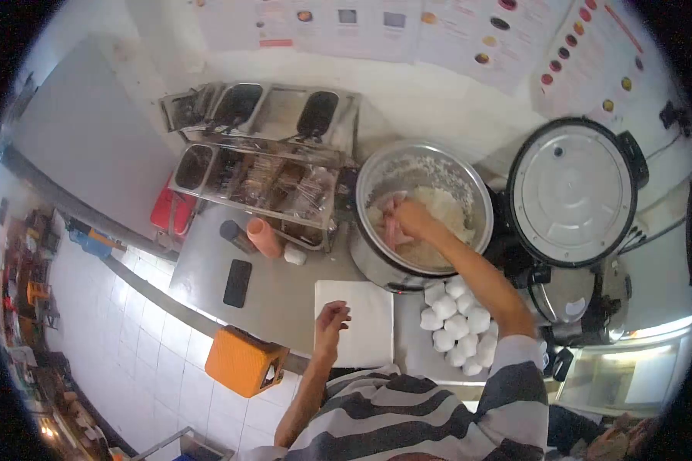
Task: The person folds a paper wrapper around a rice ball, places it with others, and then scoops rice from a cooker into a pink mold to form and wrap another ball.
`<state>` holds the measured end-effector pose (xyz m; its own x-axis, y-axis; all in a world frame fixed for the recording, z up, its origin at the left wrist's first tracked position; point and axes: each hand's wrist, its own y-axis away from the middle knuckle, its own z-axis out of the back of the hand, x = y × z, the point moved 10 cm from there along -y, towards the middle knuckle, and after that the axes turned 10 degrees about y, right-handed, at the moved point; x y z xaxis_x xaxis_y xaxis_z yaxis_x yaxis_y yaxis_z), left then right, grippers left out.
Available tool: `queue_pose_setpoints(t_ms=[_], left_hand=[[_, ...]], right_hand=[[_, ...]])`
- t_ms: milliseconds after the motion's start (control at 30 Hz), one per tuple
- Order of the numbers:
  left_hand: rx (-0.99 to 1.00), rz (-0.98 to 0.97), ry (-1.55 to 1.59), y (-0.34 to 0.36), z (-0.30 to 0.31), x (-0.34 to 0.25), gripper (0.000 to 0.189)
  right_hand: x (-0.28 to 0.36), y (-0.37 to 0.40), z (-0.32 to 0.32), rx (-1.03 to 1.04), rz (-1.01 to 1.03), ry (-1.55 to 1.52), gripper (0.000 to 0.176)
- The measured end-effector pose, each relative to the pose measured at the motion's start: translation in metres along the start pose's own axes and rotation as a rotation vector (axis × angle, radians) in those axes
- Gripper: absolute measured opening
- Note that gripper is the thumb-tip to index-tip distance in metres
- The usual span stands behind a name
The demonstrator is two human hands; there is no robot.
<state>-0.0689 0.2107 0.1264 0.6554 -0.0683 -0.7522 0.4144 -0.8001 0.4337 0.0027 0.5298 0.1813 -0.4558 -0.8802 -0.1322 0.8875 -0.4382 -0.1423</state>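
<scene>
My right hand [409, 219] reaches into a large metal rice cooker pot [438, 165] and grips a pink rice paddle [390, 223] pushed into the white cooked rice [442, 209]. My left hand [331, 319] rests with loose fingers on the near left edge of a white board [361, 319] on the counter. It holds nothing. Several white rice balls [457, 323] lie in a cluster right of the board, under my right forearm.
The cooker's open lid [573, 192] stands to the right. A metal rack of ingredient trays [261, 146] sits at the back left. An orange cup [264, 237], a dark bottle [234, 234] and a black phone [237, 283] lie on the steel counter. An orange box [242, 359] hangs below.
</scene>
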Motion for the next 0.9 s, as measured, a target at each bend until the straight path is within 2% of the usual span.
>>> queue_pose_setpoints(t_ms=[33,100,167,200,233,267,300,333,367,400,467,533,567,633,667,700,733,767,800,867,900], left_hand=[[0.066,-0.025,0.004,-0.005,-0.009,-0.005,0.027],[0.095,-0.085,0.021,-0.002,-0.024,-0.026,0.024],[0.120,-0.162,-0.032,-0.003,-0.024,-0.042,0.022],[0.105,-0.188,-0.085,-0.004,-0.020,-0.042,0.022],[0.111,-0.266,-0.134,-0.005,-0.020,-0.047,0.024],[0.118,-0.338,-0.198,-0.010,-0.022,-0.056,0.025],[0.134,-0.387,-0.279,-0.012,-0.034,-0.080,0.030],[0.155,-0.420,-0.362,-0.007,-0.057,-0.104,0.034],[0.162,-0.548,-0.345,-0.005,-0.078,-0.129,0.038],[0.181,-0.671,-0.339,-0.003,-0.100,-0.151,0.043],[0.315,-0.655,-0.454,-0.008,-0.150,-0.170,0.052],[0.523,-0.398,-0.532,-0.014,-0.195,-0.159,0.059],[0.505,-0.404,-0.538,-0.014,-0.204,-0.161,0.059],[0.479,-0.660,-0.576,0.002,-0.224,-0.167,0.049],[0.465,-0.662,-0.582,-0.009,-0.225,-0.147,0.049],[0.417,-0.738,-0.398,-0.022,-0.215,-0.134,0.053],[0.370,-0.814,-0.211,-0.024,-0.200,-0.140,0.057],[0.470,-0.510,-0.001,-0.042,-0.191,-0.114,0.049],[0.463,-0.509,0.002,-0.030,-0.181,-0.129,0.049],[0.370,0.003,0.093,-0.022,-0.154,-0.113,0.050],[0.357,-0.044,0.104,-0.024,-0.143,-0.110,0.048]], right_hand=[[0.008,-0.010,-0.038,0.149,0.131,0.196,0.027],[0.016,-0.015,-0.041,0.000,0.309,0.038,0.028],[-0.019,-0.022,-0.070,0.242,0.063,0.021,0.025],[0.006,-0.024,-0.015,0.369,0.183,0.063,0.026],[0.002,-0.023,0.001,0.109,0.234,0.119,0.025],[-0.006,-0.028,-0.002,0.221,0.309,0.238,0.028],[0.024,-0.035,0.076,0.249,0.237,0.142,0.029],[0.021,-0.032,0.099,0.100,0.369,0.143,0.029],[0.021,-0.038,0.124,0.221,0.275,0.154,0.031],[0.011,-0.037,0.133,0.131,0.204,0.163,0.025],[0.043,-0.018,0.197,0.068,0.445,0.286,0.031],[0.097,0.000,0.271,-0.106,0.525,0.300,0.020],[0.109,0.009,0.291,-0.118,0.538,0.293,0.020],[0.132,0.024,0.312,-0.143,0.655,0.484,0.033],[0.105,0.028,0.290,-0.152,0.665,0.477,0.033],[0.046,0.030,0.251,-0.015,0.573,0.115,0.036],[0.036,0.018,0.250,0.123,0.469,-0.239,0.039],[-0.004,0.017,0.249,0.199,0.049,-0.127,0.033],[-0.049,0.028,0.174,0.204,0.054,-0.128,0.033],[-0.101,0.045,0.041,0.203,0.156,-0.119,0.032],[-0.112,0.047,-0.015,0.202,0.203,-0.114,0.032]])
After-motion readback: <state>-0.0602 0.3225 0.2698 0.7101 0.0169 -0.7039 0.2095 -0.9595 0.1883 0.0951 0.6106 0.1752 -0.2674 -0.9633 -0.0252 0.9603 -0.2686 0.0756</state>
